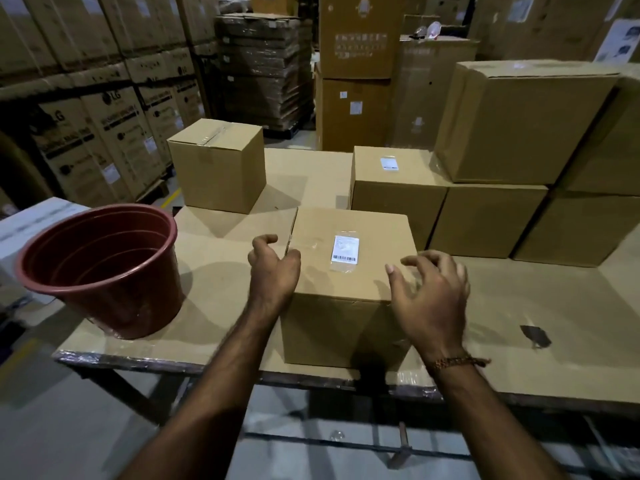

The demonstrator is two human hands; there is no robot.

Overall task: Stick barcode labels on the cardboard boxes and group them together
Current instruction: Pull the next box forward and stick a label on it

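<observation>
Head view: my left hand (pixel 273 268) and right hand (pixel 429 292), fingers loosely spread and holding nothing, flank the box (pixel 346 271) bearing a label (pixel 345 250) near the table's (pixel 519 306) front edge.

- Dim warehouse light from above.
- Dark shadows lie beside the boxes (pixel 349 271) and bucket (pixel 104 268).
- Wide-angle bending at the edges; the far background is soft.
</observation>
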